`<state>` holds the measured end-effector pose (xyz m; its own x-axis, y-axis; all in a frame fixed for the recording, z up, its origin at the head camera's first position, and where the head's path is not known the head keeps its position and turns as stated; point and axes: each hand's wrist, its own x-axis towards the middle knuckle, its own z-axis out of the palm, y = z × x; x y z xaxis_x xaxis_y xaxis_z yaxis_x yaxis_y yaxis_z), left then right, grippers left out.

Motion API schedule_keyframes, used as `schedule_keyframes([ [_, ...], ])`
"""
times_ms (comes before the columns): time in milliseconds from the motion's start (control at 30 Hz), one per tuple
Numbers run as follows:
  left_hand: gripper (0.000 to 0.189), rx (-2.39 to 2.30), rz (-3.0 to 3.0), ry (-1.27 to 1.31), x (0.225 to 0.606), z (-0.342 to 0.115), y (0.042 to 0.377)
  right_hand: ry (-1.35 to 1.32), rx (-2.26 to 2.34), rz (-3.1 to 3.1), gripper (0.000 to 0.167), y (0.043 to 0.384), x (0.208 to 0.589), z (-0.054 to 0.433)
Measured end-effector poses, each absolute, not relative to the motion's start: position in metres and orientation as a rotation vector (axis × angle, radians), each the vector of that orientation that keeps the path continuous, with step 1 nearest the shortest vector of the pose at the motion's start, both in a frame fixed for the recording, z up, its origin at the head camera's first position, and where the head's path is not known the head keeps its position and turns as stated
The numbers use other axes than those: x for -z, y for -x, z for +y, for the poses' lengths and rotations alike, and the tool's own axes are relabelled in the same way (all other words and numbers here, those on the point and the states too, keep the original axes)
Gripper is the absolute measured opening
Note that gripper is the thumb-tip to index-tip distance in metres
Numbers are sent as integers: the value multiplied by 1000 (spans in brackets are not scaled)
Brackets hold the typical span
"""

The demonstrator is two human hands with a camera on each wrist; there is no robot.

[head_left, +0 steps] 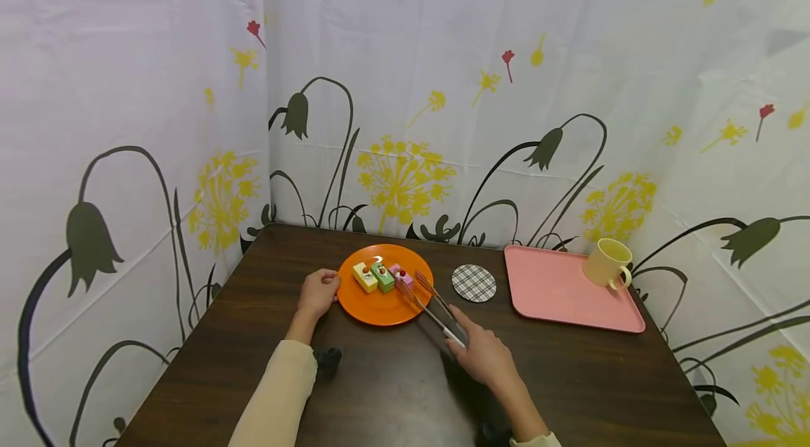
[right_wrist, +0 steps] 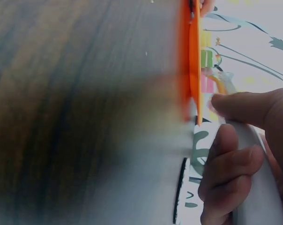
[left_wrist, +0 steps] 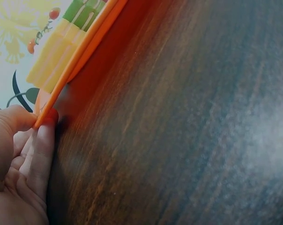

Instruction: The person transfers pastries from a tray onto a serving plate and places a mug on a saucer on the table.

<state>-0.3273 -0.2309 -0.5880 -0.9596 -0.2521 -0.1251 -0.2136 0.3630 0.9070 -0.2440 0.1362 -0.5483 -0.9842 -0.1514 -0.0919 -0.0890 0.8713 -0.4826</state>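
Note:
My left hand (head_left: pixel 318 292) pinches the left rim of an orange plate (head_left: pixel 380 310), thumb on top and fingers beneath, as the left wrist view shows. Three small cake pieces stand in a row on the plate: a yellow cake (head_left: pixel 365 277), a green cake (head_left: pixel 382 278) and a pink cake (head_left: pixel 401 275), each with a red topping. In my right hand (head_left: pixel 482 351) is a pair of metal tongs (head_left: pixel 436 319), gripped by its pale handle. The tong tips are spread, one on each side of the pink cake's near right end.
Right of the plate lies a round checked coaster (head_left: pixel 474 283). Farther right is a pink tray (head_left: pixel 557 296) with a yellow mug (head_left: pixel 607 263) at its back right corner. A flower-patterned curtain (head_left: pixel 405 81) hangs behind the dark wooden table (head_left: pixel 392 391).

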Motion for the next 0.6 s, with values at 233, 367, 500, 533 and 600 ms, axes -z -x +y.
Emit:
schedule_keyframes([
  [233, 40, 1707, -2559, -425, 588, -231, 330, 164, 883, 2905, 71, 245, 547, 141],
  [367, 40, 1707, -2553, -436, 589, -231, 329, 125, 955, 2876, 73, 246, 551, 144],
  [500, 40, 1701, -2551, -432, 589, -229, 326, 98, 1031, 2868, 74, 246, 553, 148],
  [533, 40, 1699, -2550, -430, 589, -229, 326, 94, 1047, 2872, 74, 246, 553, 149],
  [600, 40, 1693, -2557, -438, 588, -229, 325, 86, 1072, 2885, 73, 246, 553, 152],
])
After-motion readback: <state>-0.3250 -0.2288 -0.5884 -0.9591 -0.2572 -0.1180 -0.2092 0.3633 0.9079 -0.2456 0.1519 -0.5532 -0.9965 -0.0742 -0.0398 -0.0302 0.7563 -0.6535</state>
